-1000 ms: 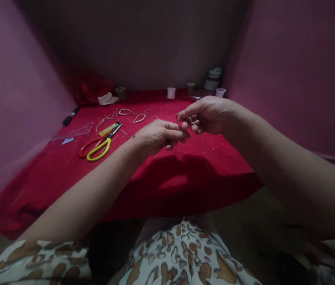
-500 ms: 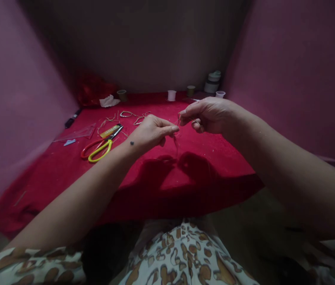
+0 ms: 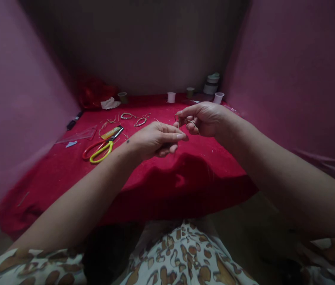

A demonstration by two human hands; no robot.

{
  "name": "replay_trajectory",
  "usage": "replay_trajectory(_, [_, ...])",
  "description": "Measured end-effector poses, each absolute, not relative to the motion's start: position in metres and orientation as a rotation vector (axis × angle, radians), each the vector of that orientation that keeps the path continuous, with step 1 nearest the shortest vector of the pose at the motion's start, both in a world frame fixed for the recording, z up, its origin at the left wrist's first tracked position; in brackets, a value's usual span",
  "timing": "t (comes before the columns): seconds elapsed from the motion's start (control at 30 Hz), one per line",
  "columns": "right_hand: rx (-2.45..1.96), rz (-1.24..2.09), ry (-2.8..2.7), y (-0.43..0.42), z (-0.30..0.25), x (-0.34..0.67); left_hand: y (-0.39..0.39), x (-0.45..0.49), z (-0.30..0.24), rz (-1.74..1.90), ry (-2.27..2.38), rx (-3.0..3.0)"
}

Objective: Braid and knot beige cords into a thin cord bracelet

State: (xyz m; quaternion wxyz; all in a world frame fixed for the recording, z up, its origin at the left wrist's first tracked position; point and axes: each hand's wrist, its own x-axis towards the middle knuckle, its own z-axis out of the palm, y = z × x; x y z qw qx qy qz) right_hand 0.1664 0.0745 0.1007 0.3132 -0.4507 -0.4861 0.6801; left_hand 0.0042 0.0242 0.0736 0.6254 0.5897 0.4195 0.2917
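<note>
Left hand [image 3: 155, 138]: fingertips pinched shut on a fine thread [image 3: 178, 123], held taut, likely for control.
Right hand [image 3: 203, 118]: raised just beyond, thumb and forefinger nipping the thread's upper end.
Thread: between both hands, above the red worktop [image 3: 215, 158].
Scissors [image 3: 100, 145]: lying apart, left.

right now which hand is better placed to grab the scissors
Left, most likely. The scissors lie on the red cloth on the left hand's side. The right hand is farther away and pinches a thin thread.
</note>
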Motion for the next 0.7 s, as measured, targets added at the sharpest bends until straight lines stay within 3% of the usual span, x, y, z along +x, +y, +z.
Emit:
replay_trajectory(0.4, [-1.171,1.625,-1.364,0.065,0.094,0.159,0.027,0.026,0.059,0.568,0.819,1.137])
replay_trajectory(0.7, [-1.186,1.805,-1.221,0.063,0.097,0.154,0.032,0.027,0.053,0.670,0.890,1.287])
